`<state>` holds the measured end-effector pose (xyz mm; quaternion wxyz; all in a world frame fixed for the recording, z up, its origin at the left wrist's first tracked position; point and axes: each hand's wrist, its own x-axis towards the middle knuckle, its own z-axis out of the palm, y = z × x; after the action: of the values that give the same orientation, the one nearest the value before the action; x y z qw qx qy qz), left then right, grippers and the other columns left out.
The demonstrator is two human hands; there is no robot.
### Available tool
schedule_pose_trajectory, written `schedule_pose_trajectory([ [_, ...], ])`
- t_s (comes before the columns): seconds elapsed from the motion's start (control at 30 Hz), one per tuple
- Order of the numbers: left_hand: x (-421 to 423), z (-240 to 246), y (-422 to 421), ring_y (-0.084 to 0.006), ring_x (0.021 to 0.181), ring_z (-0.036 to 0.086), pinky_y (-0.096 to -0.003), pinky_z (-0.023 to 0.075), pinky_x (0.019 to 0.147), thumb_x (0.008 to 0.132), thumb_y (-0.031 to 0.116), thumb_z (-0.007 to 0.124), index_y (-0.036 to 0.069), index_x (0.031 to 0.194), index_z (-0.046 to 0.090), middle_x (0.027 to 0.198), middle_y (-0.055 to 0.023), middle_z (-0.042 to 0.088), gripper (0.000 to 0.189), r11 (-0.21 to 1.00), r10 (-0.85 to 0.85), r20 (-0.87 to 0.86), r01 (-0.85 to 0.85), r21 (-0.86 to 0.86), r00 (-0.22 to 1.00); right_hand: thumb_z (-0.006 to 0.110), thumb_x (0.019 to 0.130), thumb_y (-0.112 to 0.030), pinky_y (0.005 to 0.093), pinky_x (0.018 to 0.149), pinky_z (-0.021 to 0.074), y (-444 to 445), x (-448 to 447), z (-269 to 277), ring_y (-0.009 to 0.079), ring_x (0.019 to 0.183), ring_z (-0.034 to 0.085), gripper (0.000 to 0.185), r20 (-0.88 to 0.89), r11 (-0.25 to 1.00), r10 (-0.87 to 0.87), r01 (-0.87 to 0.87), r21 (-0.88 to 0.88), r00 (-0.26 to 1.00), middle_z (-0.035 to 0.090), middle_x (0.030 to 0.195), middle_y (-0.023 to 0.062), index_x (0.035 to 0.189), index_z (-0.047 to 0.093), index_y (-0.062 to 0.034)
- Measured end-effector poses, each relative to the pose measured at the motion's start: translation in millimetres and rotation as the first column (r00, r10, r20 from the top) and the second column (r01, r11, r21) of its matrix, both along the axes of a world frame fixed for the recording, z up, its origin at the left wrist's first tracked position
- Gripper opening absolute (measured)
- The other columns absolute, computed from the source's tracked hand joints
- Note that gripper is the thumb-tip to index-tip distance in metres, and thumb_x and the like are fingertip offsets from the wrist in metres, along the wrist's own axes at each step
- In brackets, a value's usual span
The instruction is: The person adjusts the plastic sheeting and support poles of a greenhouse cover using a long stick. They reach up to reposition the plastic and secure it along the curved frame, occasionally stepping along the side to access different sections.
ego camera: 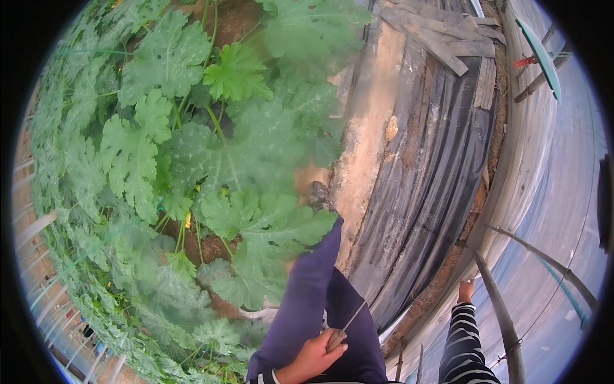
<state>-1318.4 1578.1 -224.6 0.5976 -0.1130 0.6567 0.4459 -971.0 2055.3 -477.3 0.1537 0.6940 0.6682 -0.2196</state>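
Note:
My left hand [314,353] is closed around the wooden handle of a thin-bladed tool [352,318], perhaps a knife, in front of my purple trousers. The blade points up and to the right. My right hand [466,291], in a black and white striped sleeve, is stretched out to the right, at the lower edge of the plastic film wall [508,206]; its fingers are too small to tell what they hold. Large green squash-like leaves [268,225], some speckled white, fill the left side. A yellow blossom [188,220] shows among the stems.
Black plastic sheeting [431,182] runs beside a strip of bare soil [369,144]. Grey folded strips [451,38] lie at the top right. Wooden poles [501,317] lean along the film wall. A green-rimmed panel [539,60] hangs at the upper right. Green strings [96,247] cross the plants.

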Motion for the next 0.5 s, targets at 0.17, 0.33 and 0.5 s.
schedule_pose_trajectory([
  [0.17, -31.6, -34.6, 20.0, -0.0061, 0.063, 0.054, -0.0219, 0.0461, 0.055, 0.083, 0.008, 0.064, 0.001, 0.1, 0.055, 0.071, -0.002, 0.058, 0.021, 0.996, 0.088, 0.077, -0.089, 0.007, 0.993, 0.06, 0.072, -0.009, 0.0392, 0.093, 0.0407, -32.8, -23.3, 10.5, 0.0409, 0.11, 0.05, 0.053, -0.038, 0.983, 0.017, -0.01, 0.186, 0.999, 0.052, 0.113, 0.0308, 0.118, 0.042, 0.0101],
  [0.33, -91.1, -26.0, 38.0, -0.0206, 0.065, 0.058, -0.0339, 0.0469, 0.062, 0.088, 0.025, 0.057, 0.002, 0.102, 0.057, 0.073, -0.0094, 0.059, 0.027, 0.997, 0.073, 0.096, -0.069, -0.036, 0.993, 0.064, 0.073, -0.022, 0.0435, 0.083, 0.0473, -98.4, -111.2, 5.9, 0.0399, 0.094, 0.059, 0.043, 0.463, 0.942, -0.17, 0.005, 0.337, 0.87, 0.061, 0.094, 0.0243, 0.101, 0.057, 0.0103],
  [0.5, -144.9, -15.6, 57.3, -0.0255, 0.062, 0.055, -0.0355, 0.0458, 0.063, 0.087, 0.021, 0.057, 0.0, 0.1, 0.055, 0.072, -0.0134, 0.057, 0.024, 1.0, 0.024, -0.114, -0.021, 0.022, 0.993, 0.059, 0.085, -0.028, 0.0345, 0.08, 0.0481, -123.3, -305.3, 11.8, 0.0249, 0.088, 0.062, 0.036, -0.186, 0.791, 0.136, -0.22, -0.571, 0.973, 0.065, 0.096, 0.0127, 0.107, 0.06, 0.0001],
])
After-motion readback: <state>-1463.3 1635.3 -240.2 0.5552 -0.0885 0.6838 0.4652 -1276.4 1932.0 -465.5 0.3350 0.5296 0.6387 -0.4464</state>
